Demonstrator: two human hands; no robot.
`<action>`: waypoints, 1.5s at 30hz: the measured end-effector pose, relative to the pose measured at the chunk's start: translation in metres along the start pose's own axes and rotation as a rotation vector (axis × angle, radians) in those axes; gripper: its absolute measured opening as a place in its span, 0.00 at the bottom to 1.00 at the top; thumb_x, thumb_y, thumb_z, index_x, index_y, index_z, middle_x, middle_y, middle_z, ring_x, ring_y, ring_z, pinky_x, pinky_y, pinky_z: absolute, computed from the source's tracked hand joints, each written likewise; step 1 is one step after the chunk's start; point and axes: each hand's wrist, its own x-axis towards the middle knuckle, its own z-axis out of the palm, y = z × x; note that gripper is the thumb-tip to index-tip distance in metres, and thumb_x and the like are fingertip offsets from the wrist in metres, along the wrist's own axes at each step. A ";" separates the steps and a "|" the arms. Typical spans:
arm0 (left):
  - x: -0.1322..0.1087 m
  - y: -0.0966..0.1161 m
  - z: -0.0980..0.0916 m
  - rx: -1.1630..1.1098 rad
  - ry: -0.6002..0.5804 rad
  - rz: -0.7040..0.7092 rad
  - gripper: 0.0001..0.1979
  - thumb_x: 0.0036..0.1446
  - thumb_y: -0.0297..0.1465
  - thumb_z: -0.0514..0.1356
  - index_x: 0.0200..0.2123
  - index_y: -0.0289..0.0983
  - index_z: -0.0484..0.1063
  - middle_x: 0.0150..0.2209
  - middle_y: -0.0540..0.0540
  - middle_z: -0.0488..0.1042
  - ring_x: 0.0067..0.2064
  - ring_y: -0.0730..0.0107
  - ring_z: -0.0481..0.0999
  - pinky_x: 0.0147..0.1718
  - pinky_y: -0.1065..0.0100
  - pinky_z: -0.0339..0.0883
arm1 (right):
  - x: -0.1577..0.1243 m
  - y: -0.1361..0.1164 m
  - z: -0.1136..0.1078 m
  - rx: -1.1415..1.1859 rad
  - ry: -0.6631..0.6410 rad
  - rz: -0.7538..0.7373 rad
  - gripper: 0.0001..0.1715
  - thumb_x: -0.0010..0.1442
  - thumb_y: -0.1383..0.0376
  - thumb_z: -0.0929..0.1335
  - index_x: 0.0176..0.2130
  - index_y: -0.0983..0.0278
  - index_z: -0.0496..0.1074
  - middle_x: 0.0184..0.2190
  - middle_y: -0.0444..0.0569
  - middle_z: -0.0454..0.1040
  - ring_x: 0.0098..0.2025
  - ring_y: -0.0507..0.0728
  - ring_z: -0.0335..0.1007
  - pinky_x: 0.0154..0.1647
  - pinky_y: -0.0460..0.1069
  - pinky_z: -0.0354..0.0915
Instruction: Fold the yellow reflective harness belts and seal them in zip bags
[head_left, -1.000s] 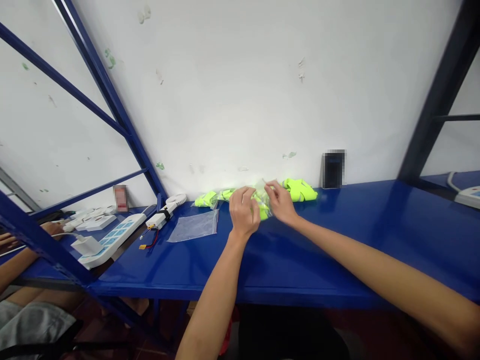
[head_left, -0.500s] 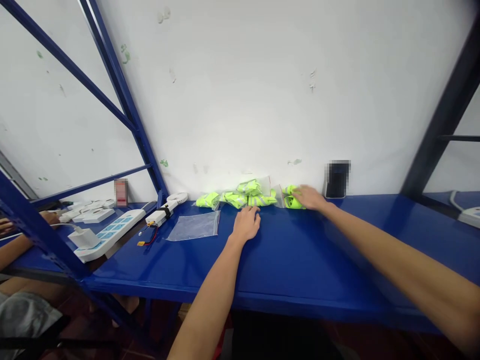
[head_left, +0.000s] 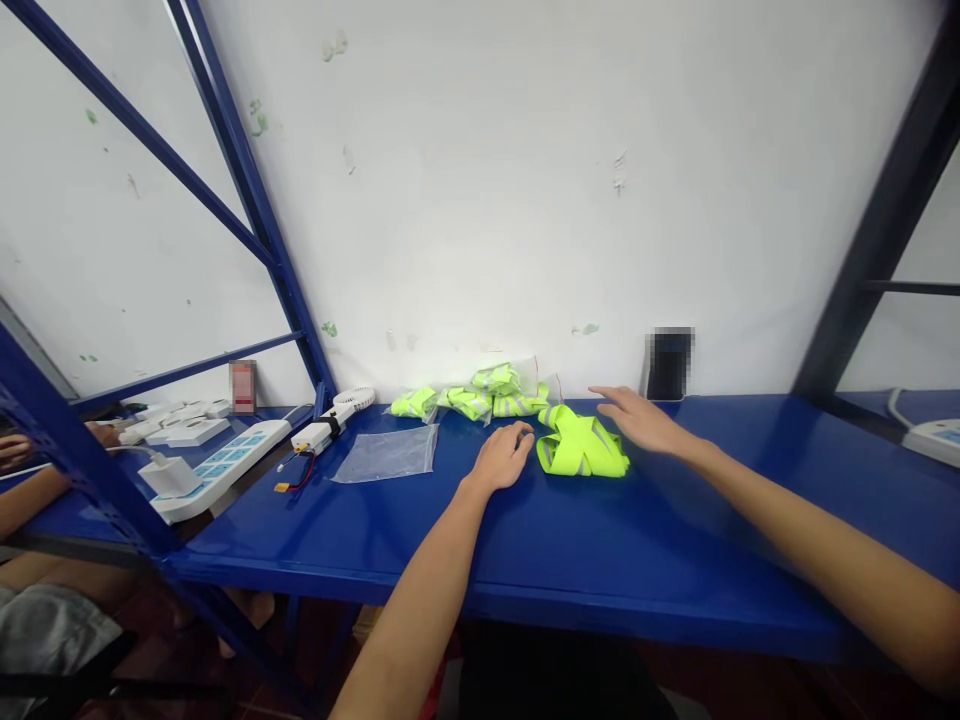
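Note:
A neon yellow-green bundle of reflective straps with grey stripes [head_left: 583,445] lies loosely folded on the blue table, outside any bag. Just to its right, my right hand [head_left: 637,418] is held open with fingers stretched out, apart from the straps. My left hand [head_left: 506,455] rests on the tabletop left of the bundle, its fingers loosely bent and nothing seen in them. Behind it, several similar bundles in clear bags [head_left: 499,390] are heaped by the wall. A flat clear zip bag [head_left: 386,453] lies to the left.
A white handheld fan [head_left: 352,398] and a white pack with red and black wires [head_left: 315,432] lie at the left. A dark pixelated device [head_left: 667,365] leans on the wall. Beyond the blue post are a power strip [head_left: 232,460] and another person's hand [head_left: 101,433].
The loose strap bundle has come forward from near the wall and spread out. My right hand has let go of it and shifted slightly right; my left hand has moved slightly right.

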 end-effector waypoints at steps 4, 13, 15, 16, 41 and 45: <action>0.001 -0.002 0.001 -0.004 -0.022 -0.011 0.20 0.66 0.39 0.43 0.51 0.41 0.69 0.41 0.46 0.76 0.47 0.63 0.72 0.49 0.64 0.64 | 0.013 0.019 -0.011 0.151 -0.360 0.280 0.39 0.60 0.43 0.57 0.58 0.65 0.67 0.49 0.63 0.74 0.36 0.64 0.75 0.34 0.55 0.69; 0.005 -0.021 0.008 0.091 -0.033 -0.077 0.24 0.66 0.42 0.42 0.45 0.42 0.76 0.50 0.43 0.72 0.56 0.54 0.63 0.55 0.51 0.56 | -0.007 -0.014 0.013 0.284 -0.496 -0.196 0.52 0.48 0.46 0.72 0.64 0.65 0.58 0.57 0.58 0.67 0.55 0.69 0.65 0.54 0.59 0.64; 0.009 -0.033 0.003 -0.048 -0.068 -0.078 0.21 0.64 0.39 0.46 0.43 0.39 0.76 0.47 0.42 0.74 0.52 0.57 0.68 0.54 0.55 0.58 | -0.007 -0.024 0.026 0.250 -0.439 -0.270 0.56 0.49 0.45 0.71 0.67 0.63 0.51 0.61 0.58 0.63 0.59 0.69 0.62 0.58 0.60 0.61; 0.011 -0.040 0.000 -0.144 -0.086 -0.079 0.19 0.63 0.38 0.48 0.42 0.36 0.77 0.44 0.42 0.76 0.49 0.58 0.70 0.53 0.57 0.61 | -0.007 -0.027 0.033 0.205 -0.396 -0.299 0.56 0.49 0.45 0.71 0.67 0.62 0.50 0.62 0.57 0.61 0.60 0.70 0.59 0.60 0.61 0.59; -0.007 -0.021 -0.012 -0.058 0.111 0.067 0.35 0.60 0.47 0.55 0.66 0.43 0.50 0.62 0.38 0.61 0.63 0.50 0.58 0.59 0.48 0.52 | -0.025 -0.040 0.046 0.216 0.092 -0.552 0.24 0.61 0.56 0.66 0.56 0.55 0.68 0.60 0.52 0.64 0.61 0.65 0.59 0.60 0.62 0.56; -0.003 -0.025 -0.011 -0.165 0.223 0.111 0.29 0.62 0.42 0.55 0.63 0.41 0.56 0.60 0.39 0.64 0.61 0.57 0.63 0.59 0.54 0.56 | -0.024 -0.037 0.056 0.079 -0.184 -0.530 0.39 0.56 0.55 0.69 0.64 0.53 0.58 0.68 0.51 0.49 0.67 0.69 0.48 0.62 0.65 0.52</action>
